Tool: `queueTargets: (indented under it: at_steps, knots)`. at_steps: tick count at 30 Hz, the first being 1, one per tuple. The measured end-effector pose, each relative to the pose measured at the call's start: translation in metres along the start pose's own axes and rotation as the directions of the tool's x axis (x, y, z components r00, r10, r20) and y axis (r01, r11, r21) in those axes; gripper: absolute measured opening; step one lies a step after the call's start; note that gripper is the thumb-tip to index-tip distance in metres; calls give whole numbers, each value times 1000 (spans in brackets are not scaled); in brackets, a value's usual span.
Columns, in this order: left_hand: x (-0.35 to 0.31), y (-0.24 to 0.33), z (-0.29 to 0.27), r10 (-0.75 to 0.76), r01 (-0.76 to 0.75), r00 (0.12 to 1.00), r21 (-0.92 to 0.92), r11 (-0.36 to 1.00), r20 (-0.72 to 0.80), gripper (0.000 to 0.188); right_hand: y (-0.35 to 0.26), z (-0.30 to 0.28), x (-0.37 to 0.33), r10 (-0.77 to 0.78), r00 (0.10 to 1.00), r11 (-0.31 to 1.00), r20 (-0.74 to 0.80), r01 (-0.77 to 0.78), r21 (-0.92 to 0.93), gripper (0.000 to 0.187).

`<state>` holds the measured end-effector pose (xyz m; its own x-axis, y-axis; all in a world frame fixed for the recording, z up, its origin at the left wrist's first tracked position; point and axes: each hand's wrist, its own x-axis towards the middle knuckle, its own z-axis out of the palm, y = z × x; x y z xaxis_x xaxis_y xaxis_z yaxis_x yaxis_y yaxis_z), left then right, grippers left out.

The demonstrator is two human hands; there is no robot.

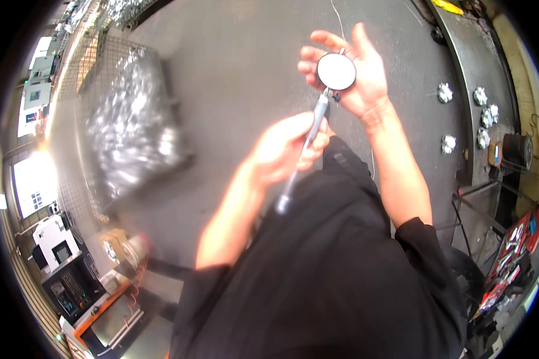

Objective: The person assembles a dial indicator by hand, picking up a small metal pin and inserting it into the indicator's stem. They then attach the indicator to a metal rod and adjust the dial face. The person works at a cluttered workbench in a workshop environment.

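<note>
A dial bore gauge (319, 115) slants across the space between my hands. Its round white dial (336, 70) is at the upper end, and the thin rod runs down to a blurred tip near my dark clothing. My left hand (286, 145) is closed around the gauge's grey handle below the dial. Behind the dial, my right hand (370, 75) has its palm up, thumb stretched out and fingers apart. The dial covers part of that palm, so whether the two touch cannot be told.
At the left, a wire basket (153, 57) stands beside a blurred heap of shiny metal pieces (135, 125). Several silvery metal parts (445, 93) sit on the right, some on a metal ledge (479, 164). Tools in a red tray (512, 257) are at lower right.
</note>
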<state>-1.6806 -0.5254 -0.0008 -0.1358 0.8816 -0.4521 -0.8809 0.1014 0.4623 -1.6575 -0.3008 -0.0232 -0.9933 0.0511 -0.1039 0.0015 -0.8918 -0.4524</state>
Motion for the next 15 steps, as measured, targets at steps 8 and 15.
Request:
queueTargets:
  at_steps: [8,15]
  knots:
    - [121,162,-14,-13,15,999,-69,997,33,46,-86,0,178,-51,999,997,-16,50,-66,69]
    - [211,291,-32,158,-127,978,213,969,-137,47,-162,0,328,-89,992,980,-87,72,-184,70]
